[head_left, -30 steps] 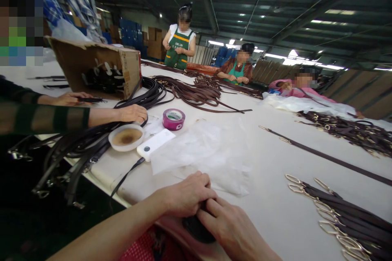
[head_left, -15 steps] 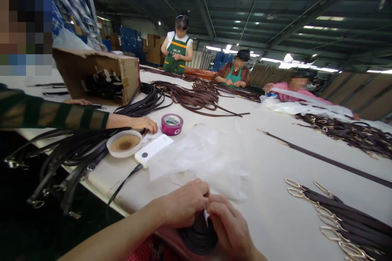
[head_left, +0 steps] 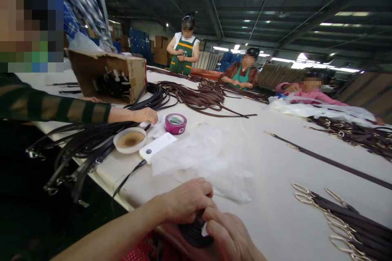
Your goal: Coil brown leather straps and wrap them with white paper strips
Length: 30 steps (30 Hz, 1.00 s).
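At the near table edge, my left hand (head_left: 190, 200) is closed over the top of a dark coiled strap (head_left: 193, 234), fingers bent. My right hand (head_left: 229, 228) is closed at the coil's right side, its fingertips meeting those of the left. A small white strip (head_left: 204, 229) pokes out beside my right fingers. The fingers cover much of the coil's top. A crumpled translucent plastic bag (head_left: 202, 159) lies just beyond my hands.
To the right lie straps with metal clasps (head_left: 343, 228) and a single long strap (head_left: 330, 157). Leftward are a bowl (head_left: 130, 139), a white device (head_left: 157, 147), purple tape (head_left: 175, 124), black straps (head_left: 70, 163), a cardboard box (head_left: 134, 77) and a co-worker's hand (head_left: 148, 116). Other people work behind.
The view has shifted slightly, moving the scene rightward. My right fingers have drawn in against the left ones, and the white strip now sits lower. The striped-sleeved co-worker's hand remains near the bowl.
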Motion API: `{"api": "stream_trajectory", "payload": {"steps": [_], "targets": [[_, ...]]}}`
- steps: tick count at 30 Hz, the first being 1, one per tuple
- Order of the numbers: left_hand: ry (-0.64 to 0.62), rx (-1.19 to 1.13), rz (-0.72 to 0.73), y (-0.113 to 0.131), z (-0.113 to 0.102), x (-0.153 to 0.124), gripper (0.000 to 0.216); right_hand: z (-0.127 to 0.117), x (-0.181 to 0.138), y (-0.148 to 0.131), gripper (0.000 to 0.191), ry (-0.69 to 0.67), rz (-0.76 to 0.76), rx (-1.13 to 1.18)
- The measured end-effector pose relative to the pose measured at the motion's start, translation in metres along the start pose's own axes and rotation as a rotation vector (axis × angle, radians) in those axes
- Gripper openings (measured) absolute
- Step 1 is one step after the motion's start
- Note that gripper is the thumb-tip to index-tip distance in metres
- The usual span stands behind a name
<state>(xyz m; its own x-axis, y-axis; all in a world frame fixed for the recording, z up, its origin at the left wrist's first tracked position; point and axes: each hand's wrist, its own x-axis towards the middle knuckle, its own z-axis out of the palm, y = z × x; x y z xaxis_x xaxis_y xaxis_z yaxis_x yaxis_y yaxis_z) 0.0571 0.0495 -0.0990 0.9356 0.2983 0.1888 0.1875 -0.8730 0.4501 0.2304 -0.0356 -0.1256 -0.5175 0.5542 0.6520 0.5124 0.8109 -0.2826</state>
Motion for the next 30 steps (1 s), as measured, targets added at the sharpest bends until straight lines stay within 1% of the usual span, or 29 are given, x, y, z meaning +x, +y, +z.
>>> {"api": "stream_trajectory", "payload": {"steps": [5,7,9,10,12,14,15,16,17,19,20,21,22,23,25,27,28,30], "targets": [[0.011,-0.013,-0.011,-0.004,0.005,0.002,0.017,0.017,0.0,0.009,0.02,0.069,0.067,-0.037],[0.015,-0.018,-0.015,-0.003,0.003,0.002,0.017,0.021,0.001,0.01,0.019,0.078,0.054,-0.064],[0.022,-0.021,-0.027,0.003,-0.004,0.0,0.022,0.023,0.001,0.009,0.018,0.081,0.047,-0.093],[0.055,-0.012,-0.061,0.007,-0.009,-0.003,0.029,0.024,0.002,0.009,0.019,0.082,0.046,-0.104],[0.191,0.021,-0.175,0.021,-0.016,-0.011,0.038,0.025,0.003,0.007,0.022,0.088,0.047,-0.122],[0.347,0.048,-0.255,0.036,-0.014,-0.022,0.031,0.025,0.005,0.004,0.022,0.103,0.051,-0.134],[0.411,0.056,-0.263,0.043,-0.009,-0.029,0.026,0.025,0.005,0.003,0.02,0.106,0.056,-0.132],[0.453,0.066,-0.242,0.049,0.0,-0.035,0.022,0.025,0.006,0.001,0.016,0.102,0.065,-0.122],[0.505,0.082,-0.24,0.053,0.012,-0.04,0.024,0.024,0.006,0.0,0.019,0.094,0.077,-0.105],[0.64,0.193,-0.259,0.056,0.041,-0.048,0.032,0.023,0.006,0.0,0.038,0.079,0.085,-0.049],[0.692,0.253,-0.264,0.055,0.055,-0.05,0.035,0.023,0.005,0.001,0.038,0.074,0.09,-0.013],[0.722,0.303,-0.255,0.053,0.069,-0.051,0.041,0.023,0.003,0.003,0.03,0.073,0.106,0.019],[0.731,0.337,-0.25,0.05,0.081,-0.051,0.048,0.023,0.001,0.006,0.02,0.067,0.122,0.046],[0.73,0.349,-0.245,0.047,0.09,-0.051,0.055,0.023,-0.001,0.008,0.013,0.058,0.138,0.068],[0.689,0.347,-0.232,0.041,0.102,-0.05,0.063,0.025,-0.005,0.013,0.01,0.049,0.181,0.093],[0.648,0.347,-0.206,0.035,0.108,-0.049,0.058,0.027,-0.007,0.015,0.008,0.074,0.213,0.101],[0.636,0.345,-0.189,0.033,0.109,-0.049,0.05,0.028,-0.007,0.016,0.01,0.093,0.237,0.101],[0.656,0.327,-0.179,0.03,0.111,-0.048,0.03,0.03,-0.005,0.016,0.018,0.124,0.299,0.093]]}}
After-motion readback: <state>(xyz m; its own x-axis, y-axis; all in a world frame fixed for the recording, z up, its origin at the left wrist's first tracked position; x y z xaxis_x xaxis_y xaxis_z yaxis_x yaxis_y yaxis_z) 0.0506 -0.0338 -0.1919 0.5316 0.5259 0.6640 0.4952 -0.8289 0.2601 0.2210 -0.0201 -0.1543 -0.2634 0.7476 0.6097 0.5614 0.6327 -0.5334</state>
